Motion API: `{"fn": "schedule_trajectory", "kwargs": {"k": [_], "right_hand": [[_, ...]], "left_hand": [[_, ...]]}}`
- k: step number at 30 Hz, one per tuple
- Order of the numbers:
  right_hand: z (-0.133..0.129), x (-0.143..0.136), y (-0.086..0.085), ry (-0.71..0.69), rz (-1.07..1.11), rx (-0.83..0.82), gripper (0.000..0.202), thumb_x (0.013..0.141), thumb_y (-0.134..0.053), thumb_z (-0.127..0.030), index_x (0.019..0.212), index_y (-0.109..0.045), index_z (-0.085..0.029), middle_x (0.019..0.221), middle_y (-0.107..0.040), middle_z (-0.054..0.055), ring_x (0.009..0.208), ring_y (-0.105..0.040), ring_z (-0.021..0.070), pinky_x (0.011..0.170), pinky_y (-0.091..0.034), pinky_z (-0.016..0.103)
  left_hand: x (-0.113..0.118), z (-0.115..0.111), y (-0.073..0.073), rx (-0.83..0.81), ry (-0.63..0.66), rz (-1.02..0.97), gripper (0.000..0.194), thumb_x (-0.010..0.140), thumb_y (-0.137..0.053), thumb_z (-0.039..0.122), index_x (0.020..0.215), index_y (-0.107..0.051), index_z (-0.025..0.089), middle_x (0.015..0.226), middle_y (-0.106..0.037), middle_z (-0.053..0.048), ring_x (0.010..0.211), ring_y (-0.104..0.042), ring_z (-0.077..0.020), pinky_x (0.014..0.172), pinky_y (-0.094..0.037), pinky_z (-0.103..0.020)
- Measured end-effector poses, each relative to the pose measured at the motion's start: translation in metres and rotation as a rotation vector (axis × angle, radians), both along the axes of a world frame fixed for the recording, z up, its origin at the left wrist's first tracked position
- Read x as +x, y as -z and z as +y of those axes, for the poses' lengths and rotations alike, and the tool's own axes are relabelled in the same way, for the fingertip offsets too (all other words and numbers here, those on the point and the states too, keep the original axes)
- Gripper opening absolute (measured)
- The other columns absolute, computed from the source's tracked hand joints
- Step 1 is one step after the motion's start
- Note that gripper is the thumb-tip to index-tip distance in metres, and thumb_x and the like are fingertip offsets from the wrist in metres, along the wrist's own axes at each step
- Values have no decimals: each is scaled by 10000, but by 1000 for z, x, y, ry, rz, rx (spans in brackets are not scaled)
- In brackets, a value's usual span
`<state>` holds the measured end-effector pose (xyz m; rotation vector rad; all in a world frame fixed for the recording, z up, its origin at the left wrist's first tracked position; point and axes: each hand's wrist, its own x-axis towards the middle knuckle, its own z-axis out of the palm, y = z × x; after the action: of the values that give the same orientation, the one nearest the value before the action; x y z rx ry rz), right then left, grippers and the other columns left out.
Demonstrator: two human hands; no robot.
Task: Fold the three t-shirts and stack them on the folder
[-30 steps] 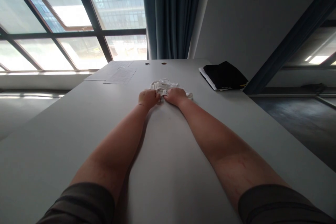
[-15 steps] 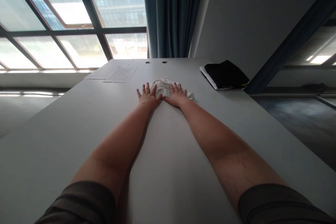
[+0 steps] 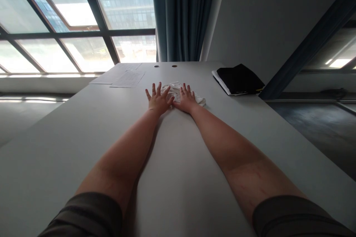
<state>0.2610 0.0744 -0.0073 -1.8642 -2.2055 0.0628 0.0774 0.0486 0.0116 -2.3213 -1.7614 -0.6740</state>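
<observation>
A crumpled white cloth [image 3: 174, 89] lies on the white table [image 3: 164, 177], well out in front of me. Both my arms stretch forward to it. My left hand [image 3: 159, 100] is open at the cloth's left edge, its fingers spread and tilted up, the thumb pointing toward the cloth. My right hand [image 3: 187, 100] is open over the right part of the cloth, fingers apart and slightly raised. Neither hand grips the cloth. Parts of the cloth are hidden beneath the right hand, with a corner showing to its right.
Printed paper sheets [image 3: 128, 79] lie at the table's far left. A black folder [image 3: 239, 78] with white pages rests near the right edge. Two round holes sit at the far edge, before a blue curtain [image 3: 183, 14]. Windows [image 3: 80, 50] stand to the left.
The fingers of both hands have lifted and spread, the left more than the right. The cloth stays about where it was, as do the forearms.
</observation>
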Motion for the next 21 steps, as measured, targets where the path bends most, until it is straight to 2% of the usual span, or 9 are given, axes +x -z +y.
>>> {"fn": "schedule_trajectory", "kwargs": {"k": [6, 10, 15, 18, 21], "right_hand": [[2, 2, 5, -48, 3, -76, 1055, 966, -487, -777, 1723, -115, -143, 1731, 102, 125, 1604, 84, 374, 1291, -66, 618], [0, 2, 3, -98, -13, -171, 1015, 980, -482, -785, 1718, -174, -160, 1737, -1, 138, 1609, 18, 375, 1293, -43, 617], [-1, 15, -4, -226, -6, -223, 973, 973, -570, -733, 1714, -222, -207, 1732, -101, 124, 1612, -66, 348, 1301, -86, 594], [2, 28, -5, -278, -12, -211, 999, 925, -667, -701, 1707, -258, -233, 1734, -106, 103, 1612, -75, 341, 1308, -110, 563], [6, 38, -5, -303, -11, -193, 1018, 886, -735, -658, 1697, -293, -231, 1734, -111, 94, 1616, -66, 319, 1317, -126, 514]], "left_hand": [[1, -2, -1, 0, 55, 35, 633, 1021, -446, 611, 1612, -421, 387, 1732, -299, -41, 1612, -193, -348, 1291, -75, -655], [6, -8, -8, 19, -14, 27, 653, 1019, -439, 632, 1606, -445, 346, 1684, -390, -84, 1558, -308, -369, 1287, -99, -642], [2, -12, -17, 74, 205, 80, 575, 1051, -425, 565, 1582, -476, 352, 1651, -440, -60, 1522, -364, -293, 1305, -118, -545], [-5, -7, -14, 72, 218, 79, 569, 1060, -410, 557, 1584, -474, 347, 1633, -463, -63, 1497, -396, -280, 1293, -181, -516], [-12, -1, -8, 2, 219, 100, 560, 1063, -396, 564, 1579, -480, 363, 1620, -477, -61, 1474, -427, -281, 1263, -260, -501]]}}
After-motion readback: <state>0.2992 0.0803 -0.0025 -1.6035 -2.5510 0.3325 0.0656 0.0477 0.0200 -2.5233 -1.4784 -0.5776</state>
